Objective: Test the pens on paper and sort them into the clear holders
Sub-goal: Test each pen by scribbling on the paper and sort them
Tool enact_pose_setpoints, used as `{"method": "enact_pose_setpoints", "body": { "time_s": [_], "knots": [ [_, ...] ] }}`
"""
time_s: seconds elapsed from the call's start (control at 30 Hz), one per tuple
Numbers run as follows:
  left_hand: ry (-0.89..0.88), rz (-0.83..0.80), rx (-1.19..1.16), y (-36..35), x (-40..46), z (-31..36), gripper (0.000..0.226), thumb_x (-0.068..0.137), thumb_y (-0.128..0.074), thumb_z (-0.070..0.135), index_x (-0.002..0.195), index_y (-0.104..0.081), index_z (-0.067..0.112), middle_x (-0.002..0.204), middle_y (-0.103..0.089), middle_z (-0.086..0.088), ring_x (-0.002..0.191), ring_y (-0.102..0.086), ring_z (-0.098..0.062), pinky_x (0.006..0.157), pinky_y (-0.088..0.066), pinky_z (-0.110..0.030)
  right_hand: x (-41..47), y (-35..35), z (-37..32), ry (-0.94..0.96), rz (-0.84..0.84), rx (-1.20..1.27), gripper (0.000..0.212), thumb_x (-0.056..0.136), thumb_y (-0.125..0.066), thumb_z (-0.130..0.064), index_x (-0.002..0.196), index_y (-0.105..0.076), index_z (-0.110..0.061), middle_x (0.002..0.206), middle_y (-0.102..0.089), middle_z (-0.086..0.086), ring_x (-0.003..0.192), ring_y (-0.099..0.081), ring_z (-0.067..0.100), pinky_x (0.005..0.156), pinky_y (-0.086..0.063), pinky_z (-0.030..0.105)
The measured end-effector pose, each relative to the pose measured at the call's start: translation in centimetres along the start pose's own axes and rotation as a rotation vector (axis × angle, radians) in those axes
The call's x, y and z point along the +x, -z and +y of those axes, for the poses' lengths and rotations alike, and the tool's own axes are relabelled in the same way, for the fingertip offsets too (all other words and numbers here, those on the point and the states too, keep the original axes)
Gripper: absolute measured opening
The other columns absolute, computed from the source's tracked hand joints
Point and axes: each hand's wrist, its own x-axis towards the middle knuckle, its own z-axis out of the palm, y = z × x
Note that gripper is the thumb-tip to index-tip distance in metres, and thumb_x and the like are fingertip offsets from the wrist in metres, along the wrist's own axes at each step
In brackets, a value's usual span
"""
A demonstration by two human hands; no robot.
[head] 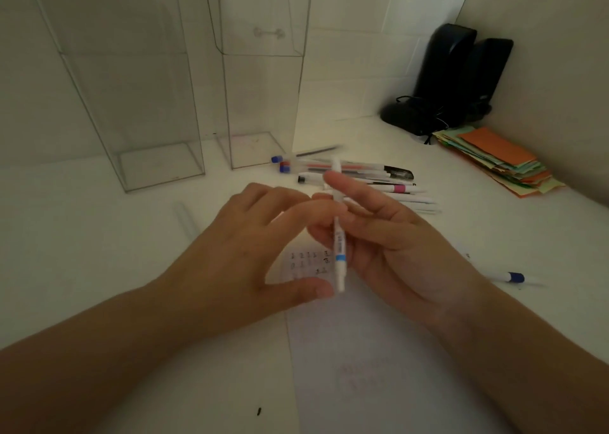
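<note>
The right hand (pixel 392 236) grasps a white pen (pixel 338 236) upright above the paper (pixel 362 351); the left hand (pixel 250 252) seems to pinch it too, though blur obscures contact. Farther off lie the pen pile (pixel 372 178) and, to its left, two clear holders (pixel 158 110).
</note>
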Motion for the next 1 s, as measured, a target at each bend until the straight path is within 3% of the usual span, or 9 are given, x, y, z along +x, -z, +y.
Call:
{"method": "enact_pose_setpoints", "body": {
  "time_s": [0.13,0.3,0.43,0.63,0.7,0.77,0.83,0.9,1.0],
  "knots": [
    [-0.001,-0.061,-0.091,0.0,0.1,0.0,0.072,0.07,-0.038,0.077,0.128,-0.034,0.035,0.109,-0.042,0.022,0.104,-0.041,0.001,0.09,-0.032,-0.014,0.1,-0.1,0.9,-0.035,-0.069,0.02,0.04,0.073,-0.048,-0.001,0.111,-0.062,-0.006,0.097,-0.065,0.016,0.09,-0.064,0.022,0.082,-0.055,0.03],
    [0.044,-0.055,-0.163,0.1,0.0,0.0,0.071,0.062,-0.049,0.074,0.122,-0.035,0.04,0.107,-0.049,0.026,0.099,-0.043,0.006,0.09,-0.029,-0.008,0.3,0.0,1.2,-0.045,-0.093,-0.008,0.038,0.074,-0.048,0.0,0.109,-0.06,-0.007,0.086,-0.069,0.011,0.077,-0.069,0.017,0.072,-0.057,0.027],
    [0.078,-0.05,-0.131,0.0,0.1,0.0,0.06,0.062,-0.048,0.073,0.113,-0.037,0.044,0.102,-0.061,0.015,0.091,-0.047,-0.001,0.08,-0.039,-0.016,0.2,0.1,1.2,-0.071,-0.126,-0.043,0.037,0.073,-0.049,0.001,0.109,-0.059,-0.006,0.082,-0.07,0.009,0.073,-0.069,0.017,0.072,-0.058,0.028],
    [0.127,-0.092,-0.35,0.6,0.1,-0.2,0.058,0.064,-0.047,0.075,0.116,-0.036,0.051,0.109,-0.055,0.026,0.103,-0.05,0.007,0.085,-0.042,-0.016,0.4,0.2,1.3,-0.032,-0.105,-0.027,0.036,0.077,-0.049,-0.003,0.111,-0.059,-0.009,0.084,-0.071,0.008,0.074,-0.068,0.016,0.072,-0.057,0.029],
    [0.163,-0.054,-0.463,0.7,0.1,0.0,0.044,0.075,-0.043,0.063,0.117,-0.039,0.049,0.105,-0.059,0.024,0.096,-0.056,0.008,0.077,-0.042,-0.009,0.5,0.4,1.2,-0.012,-0.084,0.039,0.034,0.082,-0.047,-0.006,0.114,-0.058,-0.012,0.086,-0.07,0.009,0.076,-0.068,0.019,0.072,-0.057,0.031],
    [0.237,-0.003,-0.557,0.8,0.1,0.2,0.031,0.081,-0.037,0.056,0.111,-0.04,0.047,0.094,-0.062,0.022,0.076,-0.059,0.008,0.06,-0.043,-0.006,0.6,0.6,1.0,0.018,-0.061,0.093,0.036,0.083,-0.042,-0.006,0.113,-0.059,-0.014,0.089,-0.07,0.01,0.079,-0.068,0.022,0.071,-0.057,0.031],
    [0.295,0.029,-0.62,0.8,0.2,0.1,0.027,0.083,-0.033,0.054,0.107,-0.042,0.046,0.091,-0.063,0.02,0.075,-0.061,0.002,0.052,-0.047,-0.012,0.6,0.7,0.8,0.086,-0.009,0.055,0.035,0.082,-0.041,-0.002,0.11,-0.058,-0.015,0.093,-0.071,0.008,0.081,-0.07,0.021,0.072,-0.056,0.028],
    [0.323,0.032,-0.611,0.7,0.2,-0.2,0.028,0.083,-0.032,0.054,0.106,-0.044,0.043,0.092,-0.065,0.019,0.084,-0.062,-0.004,0.059,-0.053,-0.024,0.6,0.8,0.7,0.178,0.045,-0.037,0.026,0.08,-0.05,-0.005,0.104,-0.055,-0.013,0.091,-0.073,0.005,0.082,-0.07,0.018,0.074,-0.056,0.025],
    [0.318,-0.039,-0.487,0.4,0.2,-0.5,0.018,0.081,-0.047,0.038,0.099,-0.049,0.039,0.093,-0.063,0.023,0.083,-0.058,-0.002,0.069,-0.047,-0.016,0.3,0.8,0.5,0.191,0.065,-0.081,0.019,0.08,-0.049,-0.028,0.085,-0.054,-0.01,0.069,-0.072,0.007,0.062,-0.069,0.019,0.062,-0.056,0.025]
  ]
}}
